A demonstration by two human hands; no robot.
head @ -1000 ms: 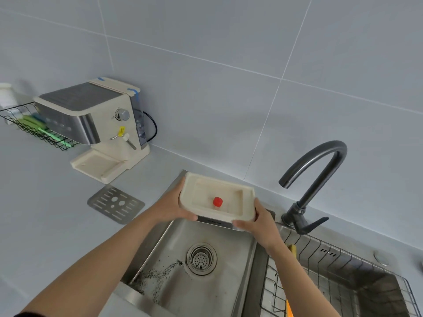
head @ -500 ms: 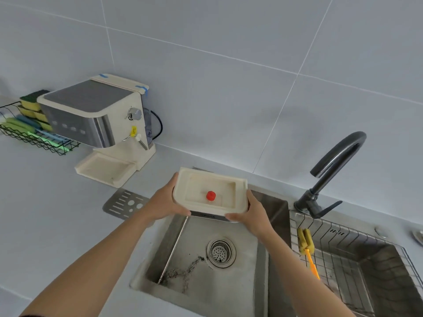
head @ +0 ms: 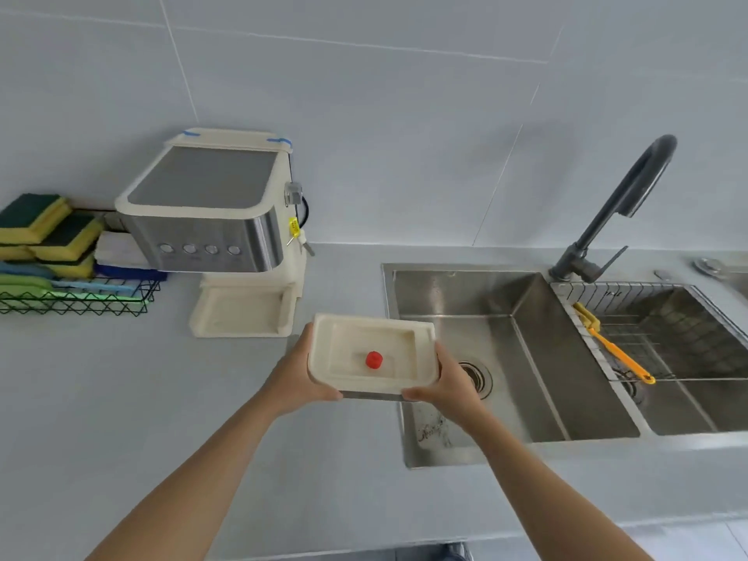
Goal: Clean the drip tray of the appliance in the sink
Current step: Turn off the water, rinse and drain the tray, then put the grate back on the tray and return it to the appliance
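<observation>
Arms: both forearms are reaching forward from the bottom edge and angling in toward each other, bare, wrists pretty much straight.
Left hand: it's gripping the left short end of the drip tray, thumb curling over the near rim, the other fingers tucked under so I can't see them.
Right hand: same deal on the right end, thumb pressing on the near right corner, fingers wrapping underneath out of sight.
Drip tray: cream plastic, being held roughly level between the two sets of fingers, hovering over the counter right at the left rim of the sink.
Red float: sitting in the tray's recess, about midway between the two thumbs.
Drain: peeking out just past the right hand's knuckles, with dark specks on the sink floor nearer the wrist.
Coffee machine: standing beyond the left fingers, against the wall, its base slot sitting open.
Sponge basket: further left of the machine.
Faucet: dark, standing far beyond the right fingers.
Yellow brush: lying on the wire rack in the right basin.
</observation>
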